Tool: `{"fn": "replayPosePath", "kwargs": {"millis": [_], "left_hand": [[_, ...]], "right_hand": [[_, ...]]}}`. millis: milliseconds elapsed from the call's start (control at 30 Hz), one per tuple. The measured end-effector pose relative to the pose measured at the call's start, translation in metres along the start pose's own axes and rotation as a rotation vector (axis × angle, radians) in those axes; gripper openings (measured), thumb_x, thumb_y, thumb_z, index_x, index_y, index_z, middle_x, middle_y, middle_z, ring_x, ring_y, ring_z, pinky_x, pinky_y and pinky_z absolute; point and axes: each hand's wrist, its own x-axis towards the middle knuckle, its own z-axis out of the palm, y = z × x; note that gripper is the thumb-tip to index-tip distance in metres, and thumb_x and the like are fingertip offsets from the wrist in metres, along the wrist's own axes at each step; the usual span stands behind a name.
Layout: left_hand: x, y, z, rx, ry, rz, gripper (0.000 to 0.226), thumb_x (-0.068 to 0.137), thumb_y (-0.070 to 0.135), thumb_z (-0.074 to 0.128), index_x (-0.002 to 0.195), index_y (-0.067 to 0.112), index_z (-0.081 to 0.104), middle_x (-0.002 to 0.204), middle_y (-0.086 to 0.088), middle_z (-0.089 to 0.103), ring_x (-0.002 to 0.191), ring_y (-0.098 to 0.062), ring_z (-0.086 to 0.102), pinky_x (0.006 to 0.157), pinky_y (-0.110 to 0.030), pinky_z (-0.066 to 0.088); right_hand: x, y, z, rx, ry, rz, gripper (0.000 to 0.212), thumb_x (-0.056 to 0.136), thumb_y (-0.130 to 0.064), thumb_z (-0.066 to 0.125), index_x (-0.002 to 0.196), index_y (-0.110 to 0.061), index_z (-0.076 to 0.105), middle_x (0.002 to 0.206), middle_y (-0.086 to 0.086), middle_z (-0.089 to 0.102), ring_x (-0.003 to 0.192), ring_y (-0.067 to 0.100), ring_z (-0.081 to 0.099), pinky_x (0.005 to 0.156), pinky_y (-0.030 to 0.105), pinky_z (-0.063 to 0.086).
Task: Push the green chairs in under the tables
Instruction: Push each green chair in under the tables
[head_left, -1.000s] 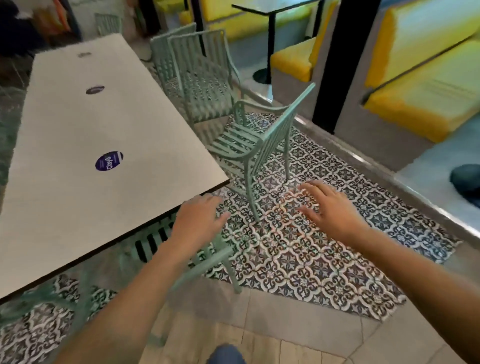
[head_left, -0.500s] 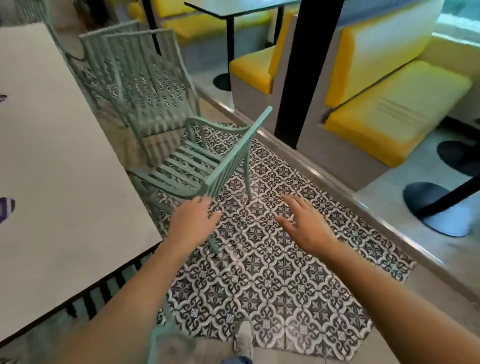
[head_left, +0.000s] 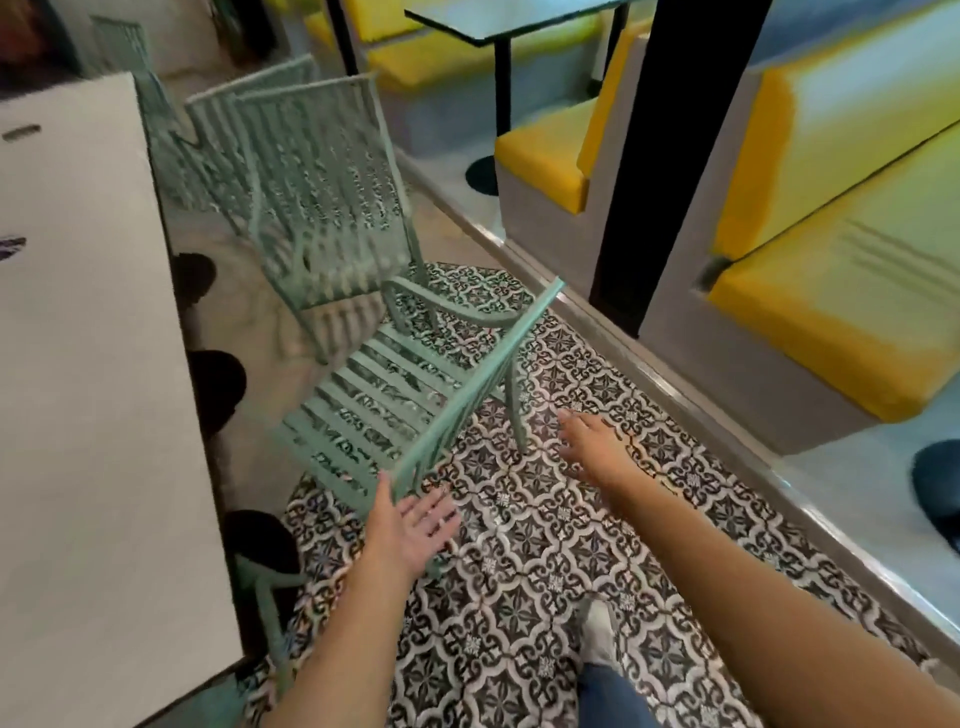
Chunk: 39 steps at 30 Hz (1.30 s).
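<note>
A green slatted metal chair stands pulled out from the long white table, its seat facing the table and its backrest towards me. My left hand is spread, fingers straight, at the near end of the backrest's top rail, touching or almost touching it. My right hand hovers open to the right of the chair's back leg, holding nothing. Further back two more green chairs stand by the table edge. Another green chair is tucked under the table at the near left.
Patterned tile floor lies under my feet. A raised step edge runs diagonally on the right, with yellow bench seats, a black pillar and a dark small table beyond. My shoe shows below.
I have walked forward from the tucked near chair to the pulled-out one. My left hand has opened and turned palm up at its backrest; my right hand has reached forward beside it.
</note>
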Motion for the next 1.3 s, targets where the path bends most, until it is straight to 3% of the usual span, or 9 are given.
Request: {"fn": "replayPosePath", "kwargs": {"millis": [133,267,400,600,767,933,1067,1200,1300], "left_hand": [[0.031,-0.009,0.038,-0.408,0.144,0.013,0.08,0.088,0.059,0.055,0.147,0.014,0.025,0.143,-0.023,0.042,0.129,-0.041,0.045,0.104,-0.06,0.039],[0.052,-0.007,0.07,-0.575,0.25,0.047,0.073,0.09,0.056,0.055,0.141,0.011,0.03,0.135,-0.021,0.045,0.127,-0.041,0.046,0.106,-0.057,0.038],[0.076,0.003,0.073,-0.698,0.328,0.111,0.068,0.088,0.055,0.058,0.133,0.009,0.035,0.133,-0.024,0.046,0.121,-0.041,0.05,0.105,-0.057,0.039],[0.11,0.014,0.077,-0.783,0.588,0.232,0.046,0.095,0.043,0.05,0.127,0.01,0.047,0.12,-0.018,0.054,0.111,-0.034,0.057,0.098,-0.049,0.048],[0.122,0.024,0.078,-0.839,0.637,0.27,0.037,0.097,0.032,0.046,0.129,0.012,0.046,0.122,-0.017,0.055,0.102,-0.035,0.06,0.078,-0.05,0.055],[0.124,0.036,0.078,-0.818,0.704,0.243,0.036,0.097,0.021,0.044,0.13,0.006,0.043,0.125,-0.02,0.054,0.104,-0.035,0.058,0.093,-0.052,0.05],[0.125,0.036,0.095,-0.86,0.699,0.244,0.017,0.099,0.013,0.042,0.113,0.007,0.049,0.111,-0.018,0.056,0.106,-0.03,0.058,0.084,-0.043,0.053],[0.127,0.039,0.115,-0.912,0.714,0.245,0.031,0.096,0.016,0.05,0.126,0.01,0.05,0.124,-0.022,0.052,0.108,-0.036,0.057,0.078,-0.048,0.055],[0.13,0.033,0.135,-0.893,0.738,0.262,0.014,0.098,0.013,0.048,0.111,0.012,0.053,0.127,-0.022,0.051,0.115,-0.038,0.055,0.092,-0.052,0.051]], "right_hand": [[0.07,-0.024,-0.009,0.281,-0.164,0.2,0.044,0.099,-0.04,0.044,0.134,-0.014,0.046,0.129,0.015,0.052,0.119,0.032,0.051,0.101,0.048,0.043],[0.128,-0.049,-0.017,0.368,-0.228,0.277,0.057,0.095,-0.041,0.05,0.144,-0.014,0.038,0.134,0.02,0.048,0.124,0.035,0.048,0.102,0.047,0.044],[0.181,-0.072,-0.016,0.397,-0.244,0.357,0.052,0.098,-0.037,0.047,0.146,-0.019,0.036,0.143,0.022,0.039,0.129,0.038,0.044,0.103,0.052,0.043],[0.255,-0.094,-0.006,0.477,-0.212,0.473,0.032,0.091,-0.03,0.062,0.12,-0.016,0.057,0.125,0.018,0.055,0.118,0.035,0.054,0.093,0.055,0.05],[0.302,-0.115,0.011,0.385,-0.13,0.531,0.035,0.093,-0.015,0.058,0.127,-0.012,0.051,0.11,0.013,0.061,0.091,0.023,0.064,0.077,0.039,0.059],[0.325,-0.127,0.023,0.337,-0.075,0.675,0.011,0.089,-0.006,0.055,0.1,-0.005,0.053,0.117,0.013,0.057,0.11,0.025,0.059,0.092,0.042,0.053],[0.34,-0.143,0.019,0.247,-0.158,0.659,0.002,0.092,-0.006,0.051,0.094,-0.005,0.051,0.098,0.012,0.053,0.089,0.022,0.059,0.066,0.033,0.057],[0.36,-0.161,0.018,0.279,-0.15,0.661,0.009,0.094,-0.005,0.051,0.101,0.0,0.049,0.102,0.014,0.055,0.088,0.025,0.058,0.08,0.043,0.052],[0.374,-0.171,0.014,0.219,-0.178,0.661,0.004,0.093,-0.006,0.053,0.094,-0.004,0.049,0.109,0.014,0.057,0.092,0.026,0.06,0.086,0.043,0.053]]}}
